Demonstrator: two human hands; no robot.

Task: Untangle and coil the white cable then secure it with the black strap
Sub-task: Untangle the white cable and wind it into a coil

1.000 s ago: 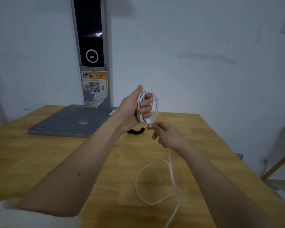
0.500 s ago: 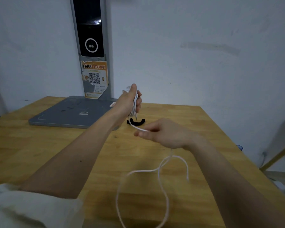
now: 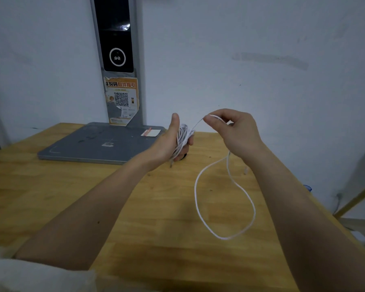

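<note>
Grey flat base plate [image 3: 97,142] sits left on the wooden table [image 3: 51,197]. Left hand [image 3: 169,142] grips the wound turns of the thin white cable [image 3: 182,137]. Right hand [image 3: 238,131] pinches the running length; a slack loop hangs below (smooth, limp). Risk: that loop may twist and knot if drawn quickly. Black strap [image 3: 184,156] lies mostly hidden behind the left hand.
</note>
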